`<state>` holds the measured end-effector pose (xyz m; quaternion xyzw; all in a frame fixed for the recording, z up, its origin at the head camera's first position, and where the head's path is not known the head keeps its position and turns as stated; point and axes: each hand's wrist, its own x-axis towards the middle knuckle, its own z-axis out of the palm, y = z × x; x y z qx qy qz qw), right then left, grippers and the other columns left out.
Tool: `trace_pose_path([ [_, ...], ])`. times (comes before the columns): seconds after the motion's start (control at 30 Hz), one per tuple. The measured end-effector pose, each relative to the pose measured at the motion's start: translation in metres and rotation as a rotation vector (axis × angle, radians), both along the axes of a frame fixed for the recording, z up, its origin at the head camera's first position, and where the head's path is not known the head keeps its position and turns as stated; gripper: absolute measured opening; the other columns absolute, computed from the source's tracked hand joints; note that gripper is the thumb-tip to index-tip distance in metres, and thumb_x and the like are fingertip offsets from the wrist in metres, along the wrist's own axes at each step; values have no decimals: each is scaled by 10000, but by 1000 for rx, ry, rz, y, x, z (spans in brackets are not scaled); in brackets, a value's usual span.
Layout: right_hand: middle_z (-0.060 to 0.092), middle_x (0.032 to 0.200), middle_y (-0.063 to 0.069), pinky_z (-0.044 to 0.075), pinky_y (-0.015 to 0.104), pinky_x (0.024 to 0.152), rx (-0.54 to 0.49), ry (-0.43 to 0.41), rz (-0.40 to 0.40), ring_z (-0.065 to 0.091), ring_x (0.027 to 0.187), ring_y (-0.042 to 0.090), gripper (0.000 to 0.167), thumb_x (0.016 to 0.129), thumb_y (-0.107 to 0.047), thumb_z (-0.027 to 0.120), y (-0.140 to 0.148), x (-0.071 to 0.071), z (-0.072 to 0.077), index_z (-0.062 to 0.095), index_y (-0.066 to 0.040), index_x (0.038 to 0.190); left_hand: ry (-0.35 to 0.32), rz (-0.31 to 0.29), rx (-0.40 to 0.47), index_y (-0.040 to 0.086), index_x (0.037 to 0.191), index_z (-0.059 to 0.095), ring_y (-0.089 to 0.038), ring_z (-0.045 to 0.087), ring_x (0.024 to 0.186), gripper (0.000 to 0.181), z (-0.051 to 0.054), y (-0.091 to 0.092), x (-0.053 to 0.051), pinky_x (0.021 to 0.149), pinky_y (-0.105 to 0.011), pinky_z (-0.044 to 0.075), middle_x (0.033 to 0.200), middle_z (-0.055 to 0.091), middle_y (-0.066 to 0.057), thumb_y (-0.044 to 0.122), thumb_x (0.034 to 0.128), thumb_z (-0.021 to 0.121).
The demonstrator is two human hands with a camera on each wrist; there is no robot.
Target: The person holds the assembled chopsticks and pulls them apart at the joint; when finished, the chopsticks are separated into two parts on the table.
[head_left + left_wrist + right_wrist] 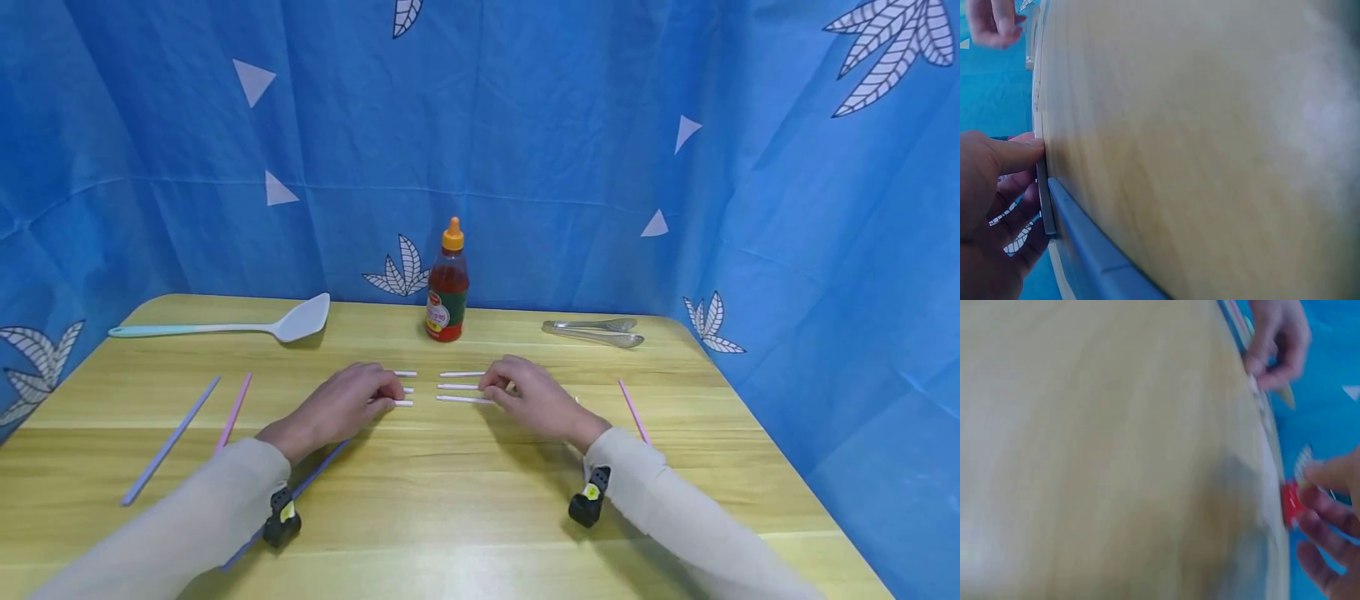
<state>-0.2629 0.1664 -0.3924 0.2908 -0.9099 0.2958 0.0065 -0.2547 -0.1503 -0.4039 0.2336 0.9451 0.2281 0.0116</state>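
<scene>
The sauce bottle (447, 292) is clear and rounded, with red contents, a green label and a tapering orange cap. Behind it hangs a creased blue cloth (525, 125) printed with leaves and triangles; under it lies the pale wood-grained table (465, 500). Left of the bottle is a smooth spatula (300, 321) with a broad pale blade and mint handle; to its right, shiny metal tongs (592, 332). Nearer the wearer than the bottle and well to its left lie a straight violet-blue stick (171, 442) and a thin pink stick (235, 411).

In front of the bottle are slim, straight white sticks in two sets of three, roughly parallel: left white sticks (405, 403), partly covered by the left hand (343, 402), and right white sticks (457, 387). The left fingers pinch one left white stick. The right hand (540, 400) is over the right set, its fingers loosely bent, apparently holding nothing.
</scene>
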Motion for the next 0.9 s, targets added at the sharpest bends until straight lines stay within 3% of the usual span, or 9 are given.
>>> trace_pose_path([
  [0.1,743,1064,8,591,347,894,13,19,49,676,999,149,119,1073,-72,668,34,1,6,774,-114,1106,4,-3,0,167,1097,762,-186,629,1016,93,1,0,1,976,-475,554,1030,709,19,95,1051,725],
  [0.2,751,1095,2,602,390,918,47,35,73,698,1063,193,263,1029,68,614,70,5,9,779,-128,1087,19,-14,0,159,1100,763,-192,640,1025,86,2,-1,1,973,-474,557,1039,711,12,100,1042,739],
  [0.3,738,1128,-8,589,452,956,97,42,100,689,1119,239,404,951,179,564,98,10,7,781,-146,1056,26,-14,3,156,1107,766,-203,644,1043,89,4,-2,2,987,-477,558,1054,715,6,108,1032,755],
  [0.4,721,1158,-22,532,524,1025,154,47,139,660,1151,264,441,922,185,588,114,14,3,784,-191,1044,15,-5,8,159,1128,773,-221,642,1079,100,7,-1,3,1022,-497,556,1088,728,-4,132,1032,763],
  [0.53,715,1167,-47,458,561,1058,185,60,173,627,1168,259,345,958,78,699,122,18,-1,787,-249,1022,-9,-2,18,162,1150,776,-248,632,1148,108,9,7,5,1066,-514,548,1126,737,-12,165,1045,754],
  [0.63,720,1142,-55,468,517,1039,171,73,184,628,1151,238,248,966,-5,771,122,20,-3,793,-249,1005,-14,-18,34,168,1139,773,-255,618,1173,97,9,18,9,1077,-511,538,1102,730,4,164,1043,754],
  [0.77,728,1093,-63,494,428,1005,146,71,198,631,1103,196,163,961,-73,814,118,21,-6,798,-225,1017,-37,-35,67,201,1116,767,-208,599,1132,91,8,37,21,1059,-476,530,1046,698,58,164,1033,768],
  [0.9,730,1045,-71,506,353,923,117,25,210,616,1018,145,112,985,-106,801,111,23,-8,791,-209,1030,-53,-101,90,217,1090,761,-157,600,1096,76,6,57,36,1040,-452,533,1032,684,91,168,1033,769],
])
